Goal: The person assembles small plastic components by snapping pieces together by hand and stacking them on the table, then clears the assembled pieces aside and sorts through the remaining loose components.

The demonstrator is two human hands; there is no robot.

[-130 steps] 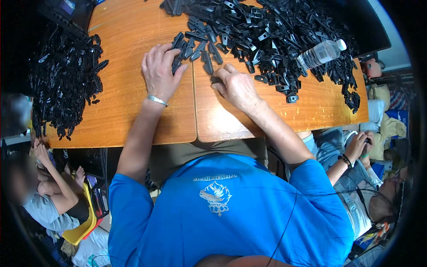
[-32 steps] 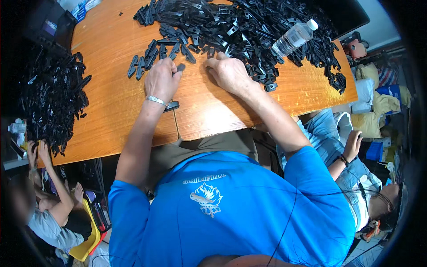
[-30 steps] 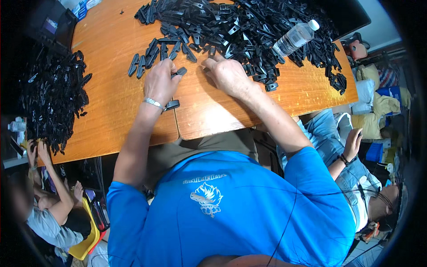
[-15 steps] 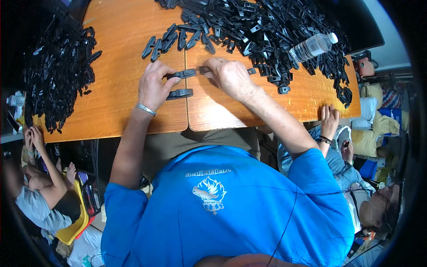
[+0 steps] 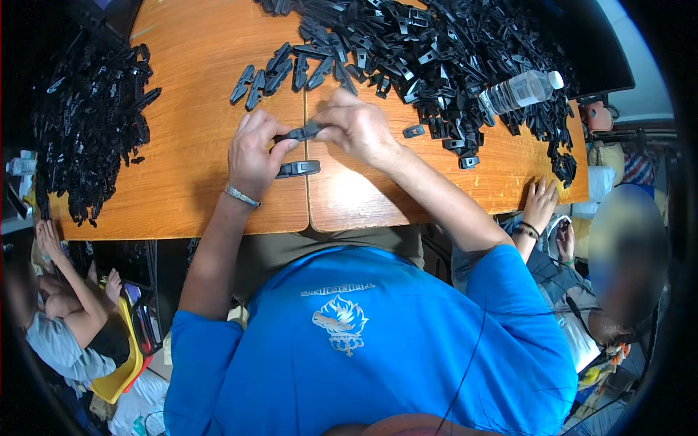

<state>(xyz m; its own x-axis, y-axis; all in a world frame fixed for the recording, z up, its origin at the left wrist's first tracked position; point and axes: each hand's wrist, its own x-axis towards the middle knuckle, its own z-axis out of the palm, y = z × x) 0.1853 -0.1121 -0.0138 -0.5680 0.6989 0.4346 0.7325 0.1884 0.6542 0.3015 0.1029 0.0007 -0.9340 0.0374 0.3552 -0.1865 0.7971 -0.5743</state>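
Note:
Between its thumb and fingers, my left hand [image 5: 249, 156] pinches a long black plastic clip [image 5: 294, 134], which points right. My right hand [image 5: 358, 129] is closed at the clip's right end, pinching a small dark plastic piece [image 5: 313, 129] against it; the fingers partly hide where the two meet. Just below, another black clip [image 5: 302, 168] lies on the wooden table near my left thumb. Several similar clips [image 5: 278, 69] lie in a loose row beyond my hands.
A large heap of black plastic parts [image 5: 429, 54] covers the far right, with a clear plastic bottle [image 5: 520, 92] on it. One small part [image 5: 414, 131] lies apart. Another dark pile [image 5: 94, 123] is at left. Co-workers' hands rest at the right edge [image 5: 539, 203] and left edge [image 5: 49, 240].
My right hand has moved left and brought its small dark piece against the end of the clip in my left hand. The view has shifted slightly.

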